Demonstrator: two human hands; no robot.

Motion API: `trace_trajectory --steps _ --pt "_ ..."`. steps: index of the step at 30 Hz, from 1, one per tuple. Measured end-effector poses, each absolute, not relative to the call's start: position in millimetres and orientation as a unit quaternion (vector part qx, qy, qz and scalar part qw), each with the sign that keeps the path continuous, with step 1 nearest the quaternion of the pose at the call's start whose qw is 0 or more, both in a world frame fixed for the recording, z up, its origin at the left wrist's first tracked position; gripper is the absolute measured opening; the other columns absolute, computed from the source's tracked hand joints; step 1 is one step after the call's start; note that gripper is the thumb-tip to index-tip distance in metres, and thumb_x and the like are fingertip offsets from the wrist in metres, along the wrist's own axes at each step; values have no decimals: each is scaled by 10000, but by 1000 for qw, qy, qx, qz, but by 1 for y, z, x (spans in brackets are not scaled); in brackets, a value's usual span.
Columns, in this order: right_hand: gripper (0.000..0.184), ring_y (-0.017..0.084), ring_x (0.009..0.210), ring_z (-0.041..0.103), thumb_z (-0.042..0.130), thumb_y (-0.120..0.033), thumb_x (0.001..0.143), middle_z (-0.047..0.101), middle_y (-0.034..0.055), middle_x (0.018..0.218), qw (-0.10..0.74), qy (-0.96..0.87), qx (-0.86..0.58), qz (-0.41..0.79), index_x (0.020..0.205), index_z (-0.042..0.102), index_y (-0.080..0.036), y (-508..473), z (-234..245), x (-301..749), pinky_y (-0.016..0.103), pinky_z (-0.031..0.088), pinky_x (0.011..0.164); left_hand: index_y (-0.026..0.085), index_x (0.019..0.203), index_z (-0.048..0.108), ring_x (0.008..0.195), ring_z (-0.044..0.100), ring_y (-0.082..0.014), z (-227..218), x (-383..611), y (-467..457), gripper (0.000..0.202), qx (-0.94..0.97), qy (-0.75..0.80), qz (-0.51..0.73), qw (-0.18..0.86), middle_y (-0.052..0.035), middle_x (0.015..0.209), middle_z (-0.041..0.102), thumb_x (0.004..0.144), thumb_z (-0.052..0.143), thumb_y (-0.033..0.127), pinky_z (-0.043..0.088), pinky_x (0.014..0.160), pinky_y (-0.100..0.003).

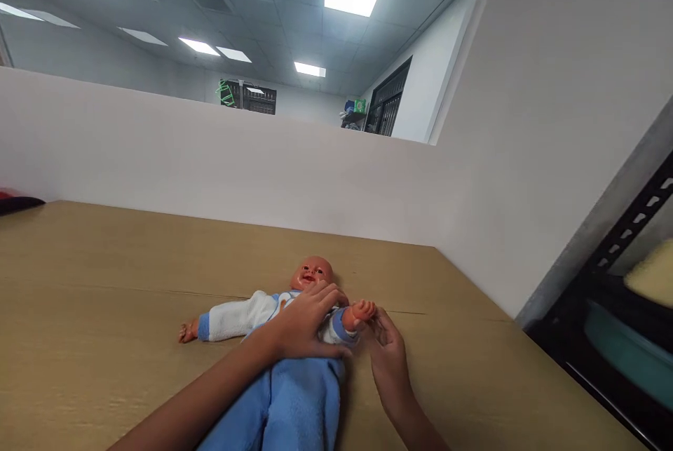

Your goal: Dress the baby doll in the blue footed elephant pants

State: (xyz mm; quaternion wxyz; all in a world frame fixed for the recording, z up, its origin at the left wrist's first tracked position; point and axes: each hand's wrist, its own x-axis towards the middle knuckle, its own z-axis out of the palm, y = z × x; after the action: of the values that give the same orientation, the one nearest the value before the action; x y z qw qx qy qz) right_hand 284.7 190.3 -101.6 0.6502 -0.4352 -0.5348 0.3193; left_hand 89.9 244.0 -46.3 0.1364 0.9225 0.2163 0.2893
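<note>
Doll point(299, 395) lies face up on the table point(131, 283), head away from the wearer, one arm extended toward the left and the other bent toward the right-hand side. The left hand point(305, 322) is spread palm-down across the chest, thumb apart from the fingers. The right hand point(388, 349) touches the doll's raised hand point(362, 312) near the blue cuff point(347, 321); blur at its fingertips means that a firm pinch cannot be confirmed. Probable faults: a pull on the raised arm with too little pressure on the chest could drag or roll the body across the smooth tabletop. Loose fingertip contact could let the small, rounded hand slip free. Excess force at the wrist could strain the arm joint. Fabric bunched beneath the left palm could bind the sleeve point(330, 332) and restrict arm travel.
</note>
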Motion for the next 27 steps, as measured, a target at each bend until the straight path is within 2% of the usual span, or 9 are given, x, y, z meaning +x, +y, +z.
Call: trace_trajectory --steps 3,7,12,14,17,20,22,24,27 --pt "469 270 1049 663 805 -573 840 701 84 1125 644 -557 -441 283 1121 648 -231 190 -113 283 401 535 965 200 1125 540 1040 613 -277 -54 96 246 426 912 242 304 132 -87 1131 659 834 760 420 483 907 -404" --pt "618 239 1016 626 877 -506 782 632 54 1145 615 -599 -460 225 1216 515 -256 193 -134 291 375 522 928 207 1094 522 1002 620 -265 -59 96 248 498 897 256 322 160 -76 1115 641 700 808 314 489 844 -372" --pt "371 232 928 631 772 -425 885 652 40 1022 550 -659 -447 251 1088 531 -230 195 -134 296 371 525 868 221 1139 563 1013 630 -238 -57 86 248 524 897 243 325 173 -46 1116 620 652 747 161 491 880 -352" --pt "301 247 966 635 763 -318 863 664 54 1048 526 -685 -458 212 1069 566 -221 191 -124 294 382 521 891 225 1126 572 1037 634 -237 -56 84 248 496 894 238 334 180 -44 1121 627 665 740 154 494 911 -356" --pt "299 237 930 652 705 -162 796 666 44 1021 525 -684 -479 167 1062 581 -221 183 -112 287 358 535 847 228 1138 572 1031 643 -229 -55 83 248 454 891 232 347 179 -42 1113 644 715 732 181 504 916 -360" --pt "339 220 877 663 627 -97 743 672 33 1003 536 -658 -502 164 1054 600 -227 180 -111 280 324 534 780 232 1144 592 1033 645 -232 -56 83 247 436 903 212 345 144 -51 1112 653 733 731 189 513 905 -360" --pt "311 215 850 656 603 -100 731 679 28 979 540 -636 -523 173 1014 617 -230 182 -118 278 307 513 749 236 1147 614 1057 639 -249 -56 83 246 426 916 183 344 91 -70 1143 660 738 721 184 511 919 -375" --pt "224 206 798 628 620 -142 734 671 14 898 570 -591 -523 230 940 618 -228 188 -127 277 288 477 706 236 1146 635 1047 636 -262 -56 81 244 380 928 142 345 24 -89 1163 672 775 719 219 507 908 -389" --pt "129 185 724 551 645 -276 735 591 -24 757 626 -510 -482 341 820 557 -235 199 -140 279 270 432 661 230 1093 667 939 640 -254 -53 80 240 271 933 82 346 -50 -95 1065 697 851 717 342 501 800 -369"
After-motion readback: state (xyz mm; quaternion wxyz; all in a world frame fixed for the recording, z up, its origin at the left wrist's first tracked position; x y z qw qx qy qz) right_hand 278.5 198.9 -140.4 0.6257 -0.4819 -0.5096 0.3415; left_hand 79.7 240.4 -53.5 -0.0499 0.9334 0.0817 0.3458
